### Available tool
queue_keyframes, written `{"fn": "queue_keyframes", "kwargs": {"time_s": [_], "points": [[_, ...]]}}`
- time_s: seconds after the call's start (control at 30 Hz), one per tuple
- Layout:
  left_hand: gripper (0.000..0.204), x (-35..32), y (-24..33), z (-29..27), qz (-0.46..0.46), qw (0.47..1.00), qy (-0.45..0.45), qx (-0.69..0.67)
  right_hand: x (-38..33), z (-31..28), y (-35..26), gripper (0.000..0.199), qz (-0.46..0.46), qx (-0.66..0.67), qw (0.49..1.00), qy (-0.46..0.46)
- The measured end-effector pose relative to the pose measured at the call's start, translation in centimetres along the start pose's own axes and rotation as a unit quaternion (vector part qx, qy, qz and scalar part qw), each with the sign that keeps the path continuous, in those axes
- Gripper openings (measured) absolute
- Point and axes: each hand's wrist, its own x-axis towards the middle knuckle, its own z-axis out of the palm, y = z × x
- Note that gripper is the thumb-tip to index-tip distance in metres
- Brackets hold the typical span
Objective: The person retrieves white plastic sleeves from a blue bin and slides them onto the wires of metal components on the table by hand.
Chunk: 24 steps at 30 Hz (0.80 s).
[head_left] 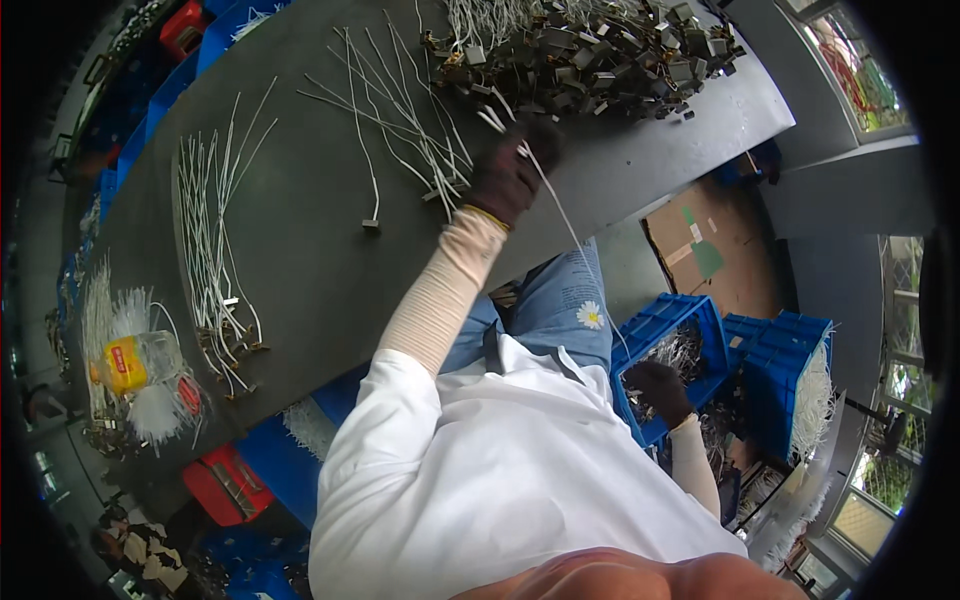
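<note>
White wires (567, 213) are sticking out of the person's left hand (508, 172), which is wearing a dark glove and grasping them over the grey table (300, 220). One long strand is hanging from that hand past the table edge, toward the right hand (658, 388). Also gloved, the right hand is sitting low at a blue crate (690, 304); whether its fingers are clasping anything, one cannot tell. Just beyond the left hand, a heap of small metal pieces (600, 65) is covering the table's far end. Loose wires (366, 160) are lying beside the left hand, a separate bundle (205, 240) is lying farther left, and a clear bottle (160, 355) with a yellow label is lying near the table's left end.
</note>
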Motion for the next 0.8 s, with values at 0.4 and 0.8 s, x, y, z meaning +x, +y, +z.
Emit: {"fn": "queue_keyframes", "kwargs": {"time_s": [0.4,0.8], "points": [[0.029,-4.6,8.8,1.1,0.200,0.976,0.000,0.088,1.6,-2.0,2.0,0.020,0.021,-0.034,0.999,-0.026],[0.030,-9.3,2.1,3.0,0.014,0.990,-0.038,0.134,6.0,6.5,-8.7,0.038,-0.100,0.054,0.989,-0.094]]}}
